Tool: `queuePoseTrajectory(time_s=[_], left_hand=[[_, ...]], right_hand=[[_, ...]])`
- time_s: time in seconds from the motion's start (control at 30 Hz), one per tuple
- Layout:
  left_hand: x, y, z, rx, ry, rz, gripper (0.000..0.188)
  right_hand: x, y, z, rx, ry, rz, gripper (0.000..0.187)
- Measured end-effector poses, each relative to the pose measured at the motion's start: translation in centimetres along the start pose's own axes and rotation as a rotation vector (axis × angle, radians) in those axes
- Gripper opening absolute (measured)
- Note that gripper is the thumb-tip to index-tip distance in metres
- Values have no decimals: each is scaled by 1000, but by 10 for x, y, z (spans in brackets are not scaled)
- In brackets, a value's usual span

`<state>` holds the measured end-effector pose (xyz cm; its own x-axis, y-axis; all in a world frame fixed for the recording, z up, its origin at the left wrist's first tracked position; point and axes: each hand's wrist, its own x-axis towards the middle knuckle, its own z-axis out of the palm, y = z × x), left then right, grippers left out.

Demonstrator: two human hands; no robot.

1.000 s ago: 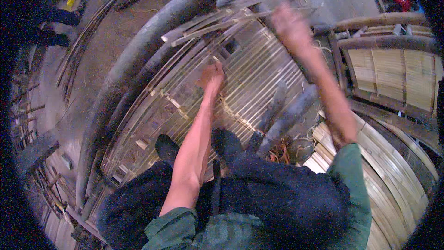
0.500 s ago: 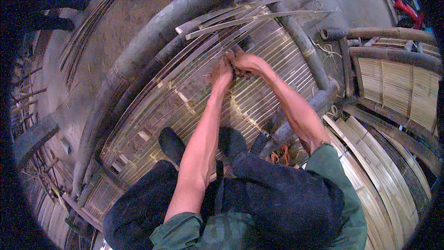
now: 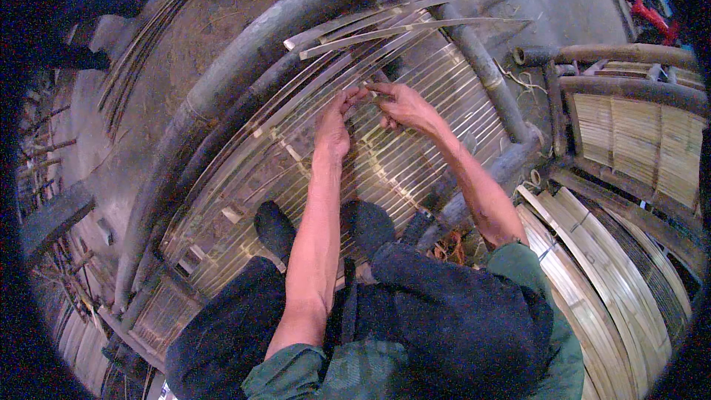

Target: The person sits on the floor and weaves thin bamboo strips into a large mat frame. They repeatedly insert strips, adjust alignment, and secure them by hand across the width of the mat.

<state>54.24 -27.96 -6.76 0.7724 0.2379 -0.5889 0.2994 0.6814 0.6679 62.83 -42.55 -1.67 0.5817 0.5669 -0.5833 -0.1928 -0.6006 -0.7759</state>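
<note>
Over a panel of thin, parallel bamboo slats (image 3: pixel 470 100) held in a frame of thick poles, both my hands work with their fingertips almost meeting. My left hand (image 3: pixel 335 124) has its thumb and fingers pinched together. Opposite it, my right hand (image 3: pixel 407 107) is bent, its index finger and thumb closed in a pinch toward the left fingertips. Whatever sits between the fingertips is too small to make out. Just beyond the hands, loose split bamboo strips (image 3: pixel 415 28) lie across the panel's far side.
A thick curved bamboo pole (image 3: pixel 241 59) arches along the far left. My dark shoes (image 3: pixel 275 228) are at the panel's near side. On the right are a bamboo chair-like frame (image 3: pixel 629 130) and a stack of wide bamboo strips (image 3: pixel 592 252). A person's dark-clad legs (image 3: pixel 96 11) show at upper left.
My hands, bunched together at the slats before, have drawn slightly apart. The left has shifted left, and the right now reaches toward it with a pinch.
</note>
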Motion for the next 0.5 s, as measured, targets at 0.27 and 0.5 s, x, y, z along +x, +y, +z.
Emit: queuePoseTrajectory(time_s=[0.27,0.5], left_hand=[[-20,16,32,459,115,187,33],[-97,7,116,1081,-850,717,35]], right_hand=[[-40,9,-13,-602,819,-604,29],[-121,-65,-104,1232,39,-289,25]])
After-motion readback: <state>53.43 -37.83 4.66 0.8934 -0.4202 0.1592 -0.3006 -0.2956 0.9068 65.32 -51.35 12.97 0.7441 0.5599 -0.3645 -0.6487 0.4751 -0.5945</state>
